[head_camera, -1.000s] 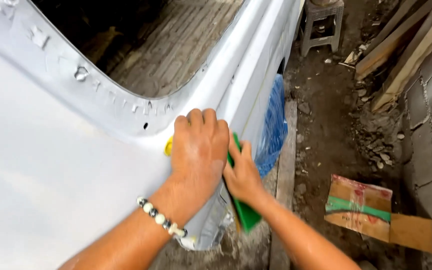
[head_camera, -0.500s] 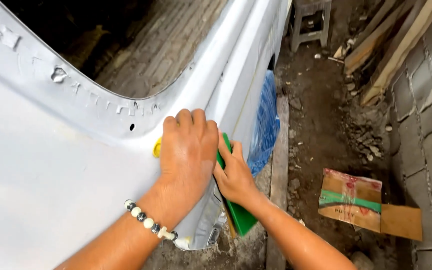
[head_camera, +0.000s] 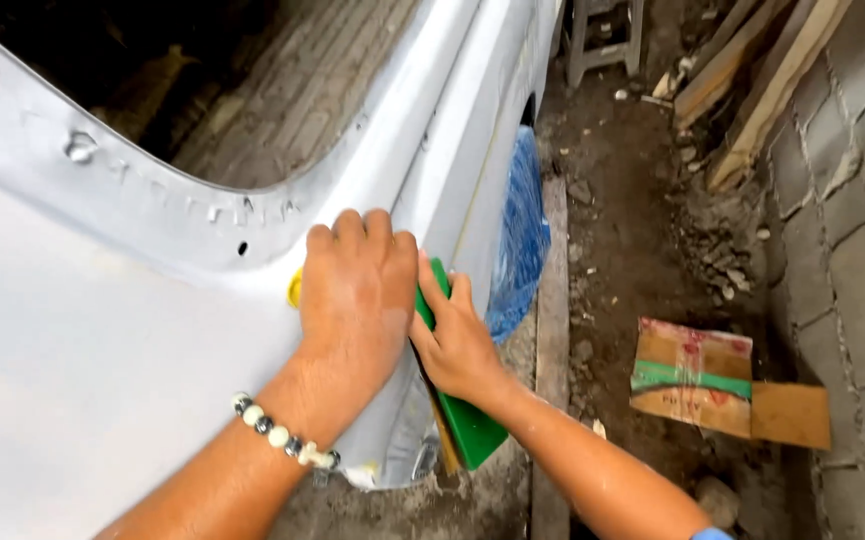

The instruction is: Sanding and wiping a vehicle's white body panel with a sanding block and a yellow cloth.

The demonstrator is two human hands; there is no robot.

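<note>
On the white car body panel (head_camera: 102, 350), both hands sit slightly left of where they were a second ago. Left hand (head_camera: 352, 300) presses flat, fingers together, over something yellow (head_camera: 295, 290). Right hand (head_camera: 457, 340) grips the green sanding block (head_camera: 467, 425) against the panel's edge.

Left hand (head_camera: 352, 300) lies flat on the white panel (head_camera: 72, 380); right hand (head_camera: 457, 340) grips a green block (head_camera: 472, 430) against its edge.
</note>
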